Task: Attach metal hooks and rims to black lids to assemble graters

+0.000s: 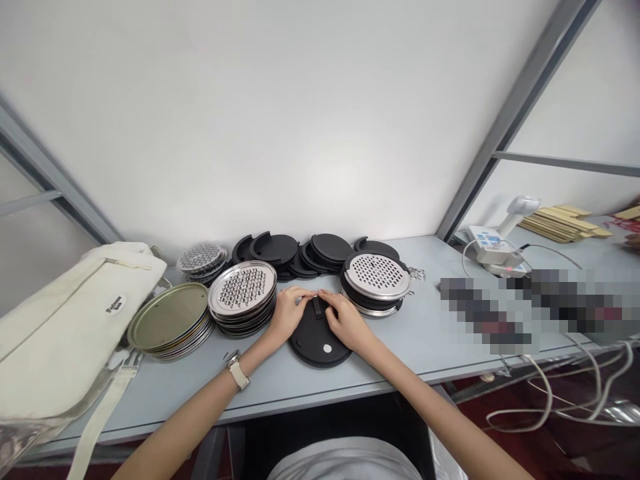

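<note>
A round black disc (320, 347) with a short dark strip and a white dot lies flat near the table's front edge. My left hand (290, 308) and my right hand (347, 320) meet over its far rim, thumbs and fingertips pinched together. Between the fingertips is something small with a shiny glint, too small to name. My right hand's curled fingers rest against the disc's right side. Left of my hands stands a stack of round metal grater plates (243, 288). On the right, another grater plate (378, 275) tops a stack with black rims.
Behind are several black discs and rims (275, 248) and a pile of small perforated plates (201, 259). Olive-coloured round plates (169, 317) and a cream bag (75, 320) stand left. Metal rings (417, 273), a white device (493, 247) and loose cables (547, 393) are right.
</note>
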`<action>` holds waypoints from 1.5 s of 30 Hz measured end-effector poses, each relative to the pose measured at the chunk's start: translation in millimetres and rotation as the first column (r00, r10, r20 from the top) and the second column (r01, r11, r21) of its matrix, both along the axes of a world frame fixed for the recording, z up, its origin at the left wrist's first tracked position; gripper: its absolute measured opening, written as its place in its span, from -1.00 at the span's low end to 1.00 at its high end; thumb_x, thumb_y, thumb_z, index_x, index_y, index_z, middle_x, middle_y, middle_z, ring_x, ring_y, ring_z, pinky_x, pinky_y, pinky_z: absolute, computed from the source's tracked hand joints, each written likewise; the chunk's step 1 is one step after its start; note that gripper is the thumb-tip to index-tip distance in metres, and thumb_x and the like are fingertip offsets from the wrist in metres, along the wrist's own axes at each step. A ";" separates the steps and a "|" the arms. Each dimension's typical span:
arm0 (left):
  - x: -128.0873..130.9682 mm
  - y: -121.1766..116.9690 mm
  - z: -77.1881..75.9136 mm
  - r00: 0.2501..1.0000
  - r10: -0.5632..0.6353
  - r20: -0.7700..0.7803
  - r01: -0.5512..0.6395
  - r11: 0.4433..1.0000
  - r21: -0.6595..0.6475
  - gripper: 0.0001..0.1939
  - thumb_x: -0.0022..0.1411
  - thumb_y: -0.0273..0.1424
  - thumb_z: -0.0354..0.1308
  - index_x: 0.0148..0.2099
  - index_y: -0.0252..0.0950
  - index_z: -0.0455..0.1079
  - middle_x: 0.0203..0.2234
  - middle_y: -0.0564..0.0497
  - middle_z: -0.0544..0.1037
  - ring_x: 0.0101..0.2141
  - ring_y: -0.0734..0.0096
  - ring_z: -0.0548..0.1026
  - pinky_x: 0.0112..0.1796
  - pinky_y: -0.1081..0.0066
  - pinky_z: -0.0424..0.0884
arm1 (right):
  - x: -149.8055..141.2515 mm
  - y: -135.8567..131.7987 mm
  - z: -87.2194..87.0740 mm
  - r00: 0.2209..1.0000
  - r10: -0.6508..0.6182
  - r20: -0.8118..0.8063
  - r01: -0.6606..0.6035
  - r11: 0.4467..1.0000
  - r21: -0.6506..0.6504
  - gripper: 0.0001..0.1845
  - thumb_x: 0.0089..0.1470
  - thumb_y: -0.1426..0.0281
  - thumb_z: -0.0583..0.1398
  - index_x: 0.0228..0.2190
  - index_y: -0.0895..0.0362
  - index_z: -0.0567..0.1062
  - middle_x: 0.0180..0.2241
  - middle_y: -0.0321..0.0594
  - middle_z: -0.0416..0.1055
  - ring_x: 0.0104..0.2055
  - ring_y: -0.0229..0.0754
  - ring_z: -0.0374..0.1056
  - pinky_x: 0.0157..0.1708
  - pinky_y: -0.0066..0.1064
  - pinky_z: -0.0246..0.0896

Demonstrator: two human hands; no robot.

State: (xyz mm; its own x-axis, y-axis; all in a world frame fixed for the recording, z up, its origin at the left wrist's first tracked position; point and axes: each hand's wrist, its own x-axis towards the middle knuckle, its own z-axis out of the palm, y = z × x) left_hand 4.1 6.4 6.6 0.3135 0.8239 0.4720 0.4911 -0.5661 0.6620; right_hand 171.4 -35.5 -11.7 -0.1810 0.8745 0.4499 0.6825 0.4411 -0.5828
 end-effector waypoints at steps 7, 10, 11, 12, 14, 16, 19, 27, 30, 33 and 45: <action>-0.5 0.7 -1.7 1.000 0.008 -0.018 -0.008 1.000 0.011 -0.78 0.20 -0.59 0.19 -0.22 -0.18 0.59 -0.31 0.03 0.64 -0.25 0.32 0.57 -0.13 0.32 0.40 | -0.3 0.2 -1.3 1.000 0.000 -0.020 0.000 1.000 0.006 -0.50 0.06 0.61 0.01 0.03 0.26 0.46 0.03 0.05 0.44 0.09 -0.02 0.35 0.13 -0.09 0.23; -0.2 0.9 -2.3 0.999 0.015 -0.032 -0.015 1.000 0.015 -0.78 0.20 -0.58 0.19 -0.22 -0.18 0.58 -0.31 0.04 0.64 -0.24 0.32 0.56 -0.13 0.31 0.39 | 0.4 0.3 -2.2 0.999 0.004 -0.034 -0.004 1.000 0.009 -0.49 0.06 0.61 0.02 0.03 0.25 0.45 0.03 0.03 0.44 0.08 -0.04 0.35 0.12 -0.11 0.23; -0.2 0.7 -2.4 0.999 0.018 -0.037 -0.018 1.000 0.018 -0.79 0.21 -0.58 0.18 -0.23 -0.19 0.58 -0.30 0.04 0.64 -0.24 0.32 0.56 -0.12 0.31 0.38 | 0.6 0.2 -2.2 0.999 0.005 -0.039 -0.004 1.000 0.010 -0.49 0.06 0.61 0.02 0.03 0.25 0.46 0.03 0.02 0.45 0.08 -0.05 0.36 0.12 -0.12 0.23; -0.1 0.4 -2.3 0.999 0.020 -0.043 -0.020 1.000 0.022 -0.79 0.21 -0.58 0.18 -0.23 -0.19 0.57 -0.30 0.04 0.64 -0.23 0.31 0.56 -0.12 0.30 0.36 | 0.8 0.0 -2.0 0.999 0.004 -0.043 -0.004 1.000 0.011 -0.50 0.06 0.61 0.01 0.03 0.24 0.46 0.02 0.01 0.45 0.07 -0.05 0.36 0.12 -0.13 0.24; 0.0 -0.8 -2.1 0.998 0.021 -0.060 -0.019 0.999 0.035 -0.80 0.23 -0.57 0.16 -0.23 -0.20 0.56 -0.30 0.03 0.63 -0.23 0.30 0.55 -0.10 0.27 0.33 | 1.2 -0.6 -0.9 0.998 0.001 -0.059 -0.001 1.000 0.010 -0.50 0.07 0.61 0.01 0.02 0.21 0.47 0.02 -0.02 0.46 0.06 -0.07 0.37 0.11 -0.14 0.25; -0.1 -2.3 -1.7 0.997 0.011 -0.082 -0.007 0.999 0.051 -0.81 0.24 -0.56 0.15 -0.22 -0.21 0.55 -0.30 0.02 0.63 -0.21 0.29 0.54 -0.08 0.24 0.29 | 1.3 -1.3 0.7 0.996 0.001 -0.086 -0.001 1.000 0.005 -0.50 0.07 0.61 0.01 0.01 0.18 0.49 0.01 -0.05 0.47 0.05 -0.07 0.38 0.10 -0.14 0.26; -0.8 -4.2 -1.2 0.993 -0.012 -0.115 0.020 0.997 0.070 -0.83 0.28 -0.54 0.12 -0.21 -0.22 0.52 -0.28 0.02 0.61 -0.19 0.28 0.51 -0.06 0.21 0.24 | 1.2 -2.0 2.3 0.992 0.007 -0.124 -0.007 1.000 0.001 -0.51 0.08 0.61 0.01 0.00 0.17 0.50 -0.01 -0.06 0.48 0.04 -0.08 0.39 0.09 -0.14 0.26; -2.2 -5.8 1.1 0.971 -0.041 -0.234 0.071 0.990 0.122 -0.80 0.35 -0.53 0.00 -0.16 -0.23 0.45 -0.25 0.01 0.55 -0.17 0.29 0.46 -0.10 0.25 0.20 | 1.4 -0.6 0.1 0.992 0.008 -0.127 -0.008 1.000 0.003 -0.50 0.07 0.61 0.02 0.00 0.15 0.51 -0.02 -0.09 0.49 0.03 -0.08 0.39 0.10 -0.15 0.25; -2.0 -6.6 2.0 0.969 -0.036 -0.246 0.071 0.989 0.133 -0.82 0.36 -0.52 0.00 -0.16 -0.24 0.42 -0.25 0.02 0.52 -0.15 0.29 0.44 -0.11 0.26 0.18 | 1.0 -1.3 1.3 0.992 0.007 -0.129 -0.006 1.000 0.007 -0.51 0.07 0.61 0.02 -0.01 0.15 0.51 -0.02 -0.08 0.49 0.03 -0.09 0.39 0.10 -0.16 0.25; -1.9 -6.7 1.7 0.967 -0.008 -0.256 0.046 0.988 0.145 -0.84 0.37 -0.50 -0.01 -0.15 -0.24 0.41 -0.25 0.00 0.48 -0.15 0.29 0.41 -0.12 0.26 0.18 | 0.6 -1.8 2.4 0.992 0.008 -0.125 -0.007 1.000 0.012 -0.50 0.07 0.61 0.02 -0.01 0.16 0.50 -0.02 -0.08 0.49 0.03 -0.09 0.39 0.10 -0.15 0.25; -1.1 -6.4 0.6 0.971 0.011 -0.237 0.024 0.989 0.144 -0.86 0.39 -0.47 -0.07 -0.21 -0.25 0.30 -0.27 0.01 0.44 -0.17 0.28 0.39 -0.11 0.27 0.20 | 1.3 -1.9 1.8 0.992 0.013 -0.122 -0.012 1.000 0.014 -0.48 0.06 0.62 0.02 0.01 0.13 0.49 -0.02 -0.09 0.49 0.03 -0.09 0.39 0.10 -0.14 0.25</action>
